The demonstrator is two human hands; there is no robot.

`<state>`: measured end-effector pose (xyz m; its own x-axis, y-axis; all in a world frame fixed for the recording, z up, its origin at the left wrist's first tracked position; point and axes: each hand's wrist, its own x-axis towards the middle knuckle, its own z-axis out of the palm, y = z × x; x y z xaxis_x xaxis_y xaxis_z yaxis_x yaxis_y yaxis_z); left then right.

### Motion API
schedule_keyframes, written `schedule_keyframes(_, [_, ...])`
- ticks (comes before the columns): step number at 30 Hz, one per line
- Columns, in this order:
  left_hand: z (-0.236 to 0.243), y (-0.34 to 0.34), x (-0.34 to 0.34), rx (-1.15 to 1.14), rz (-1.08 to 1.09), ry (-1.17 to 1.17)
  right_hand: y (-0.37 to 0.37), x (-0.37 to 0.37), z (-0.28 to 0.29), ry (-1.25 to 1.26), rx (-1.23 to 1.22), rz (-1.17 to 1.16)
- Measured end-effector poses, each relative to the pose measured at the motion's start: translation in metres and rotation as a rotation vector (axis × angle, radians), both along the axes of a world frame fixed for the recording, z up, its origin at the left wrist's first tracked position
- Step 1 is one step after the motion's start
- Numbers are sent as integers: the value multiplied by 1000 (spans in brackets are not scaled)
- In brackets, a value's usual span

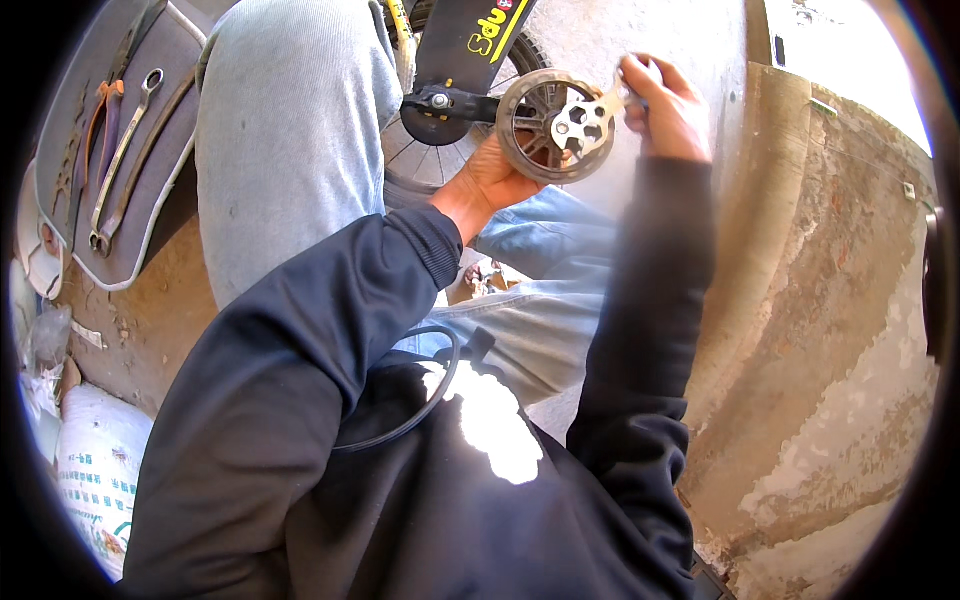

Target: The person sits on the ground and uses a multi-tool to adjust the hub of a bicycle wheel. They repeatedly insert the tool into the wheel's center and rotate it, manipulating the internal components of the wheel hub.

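Observation:
A small training wheel (536,105) with a clear grey tyre is at the end of a black bracket (470,106), beside the larger spoked wheel and black guard (448,55) of a small bike. My left hand (498,170) grips the small wheel from behind and below; its fingertips are partly hidden. A flat silver multi-hole wrench (587,122) sits over the small wheel's hub. My right hand (655,100) is closed on the wrench's handle, to the right of the wheel.
At the left, a grey padded seat (160,215) holds pliers (105,110) and several wrenches (128,150). A white printed sack (95,460) lies lower left. My jean-clad legs (260,130) flank the work. A stained concrete ledge and wall (840,300) run along the right.

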<state>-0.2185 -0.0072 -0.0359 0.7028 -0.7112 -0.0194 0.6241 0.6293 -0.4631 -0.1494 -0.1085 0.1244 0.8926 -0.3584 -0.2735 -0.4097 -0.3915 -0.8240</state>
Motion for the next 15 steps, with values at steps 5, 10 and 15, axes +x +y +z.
schedule_keyframes(5, [4, 0, 1, 41, 33, 39, 26, 32, -16, 16, -84, 325])
schedule_keyframes(10, [5, 3, 1, -24, 0, 52, 71, 38, -16, 46, -208, 556])
schedule_keyframes(15, [-3, 1, -2, 229, -15, -84, 95, 7, -26, -228, -762, 866])
